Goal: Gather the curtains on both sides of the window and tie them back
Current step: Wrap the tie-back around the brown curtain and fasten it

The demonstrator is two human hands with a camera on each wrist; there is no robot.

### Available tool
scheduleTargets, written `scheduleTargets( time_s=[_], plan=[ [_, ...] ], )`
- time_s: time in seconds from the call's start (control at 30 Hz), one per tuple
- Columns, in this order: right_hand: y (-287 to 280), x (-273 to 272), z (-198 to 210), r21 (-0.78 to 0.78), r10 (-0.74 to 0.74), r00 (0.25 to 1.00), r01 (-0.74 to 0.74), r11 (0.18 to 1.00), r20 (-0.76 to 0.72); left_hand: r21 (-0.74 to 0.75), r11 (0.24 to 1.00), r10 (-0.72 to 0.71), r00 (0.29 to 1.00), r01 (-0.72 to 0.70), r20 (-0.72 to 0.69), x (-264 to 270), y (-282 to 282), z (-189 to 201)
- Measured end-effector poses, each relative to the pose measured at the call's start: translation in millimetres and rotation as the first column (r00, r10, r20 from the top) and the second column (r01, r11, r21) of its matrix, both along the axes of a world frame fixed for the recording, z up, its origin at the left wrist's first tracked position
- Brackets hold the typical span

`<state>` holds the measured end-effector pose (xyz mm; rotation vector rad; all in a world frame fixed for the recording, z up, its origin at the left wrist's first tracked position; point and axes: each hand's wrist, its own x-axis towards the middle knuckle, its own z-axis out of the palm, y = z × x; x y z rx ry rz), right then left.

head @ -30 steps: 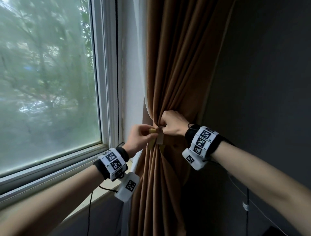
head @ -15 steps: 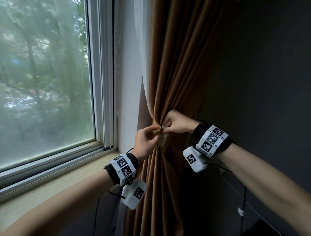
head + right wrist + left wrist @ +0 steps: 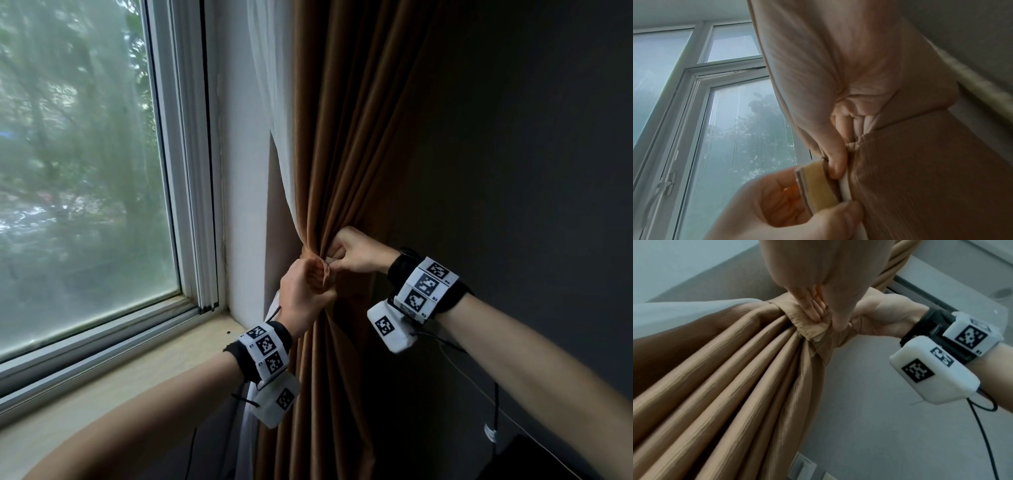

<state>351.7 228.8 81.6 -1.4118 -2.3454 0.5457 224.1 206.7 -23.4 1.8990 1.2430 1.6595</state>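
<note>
A brown curtain (image 3: 342, 137) hangs right of the window, bunched at mid height with a sheer white curtain (image 3: 274, 120) beside it. A brown fabric tie-back (image 3: 323, 270) wraps the bunch. My left hand (image 3: 305, 291) pinches one end of the tie-back (image 3: 809, 324), whose yellow fastening patch (image 3: 822, 188) faces the other end. My right hand (image 3: 352, 253) pinches the other end against the curtain (image 3: 920, 178), its fingers (image 3: 836, 165) pressed beside a white strip (image 3: 844, 188). Both hands (image 3: 875, 316) meet at the front of the bunch.
The window (image 3: 85, 171) with its white frame fills the left, and a pale sill (image 3: 137, 377) runs below it. A dark wall (image 3: 513, 171) lies right of the curtain. Thin cables (image 3: 493, 411) hang near the wall at lower right.
The view has shifted left and closer. My left hand has brought its end of the tie-back up over the other end, which my right hand holds at the bunch.
</note>
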Motion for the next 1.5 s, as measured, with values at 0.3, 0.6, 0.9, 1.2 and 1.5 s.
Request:
scheduleTargets(
  time_s=[0.3, 0.6, 0.9, 1.2, 1.5],
  plan=[
    [1, 0, 6, -0.091, 0.092, 0.995, -0.088, 0.992, 0.044, 0.0, 0.999, 0.052, 0.998, -0.052, -0.044, -6, 9, 1],
    [-4, 4, 0, 0.151, 0.102, 0.988, -0.119, 0.981, 0.118, 0.007, 0.999, 0.034, 0.999, -0.034, 0.023, -2, 9, 0],
    [8, 2, -3, 0.075, 0.046, 0.997, -0.042, 0.996, -0.056, -0.001, 0.999, -0.053, 0.984, 0.054, 0.17, -11, 7, 6],
    [4, 3, -5, 0.093, 0.07, 0.997, -0.066, 0.993, -0.039, 0.041, 0.999, 0.012, 0.986, -0.019, 0.164, -14, 6, 15],
    [4, 5, -9, 0.104, 0.042, 0.988, -0.027, 0.994, -0.15, 0.121, 0.993, 0.008, 0.999, -0.013, 0.04, -12, 5, 12]
  ],
)
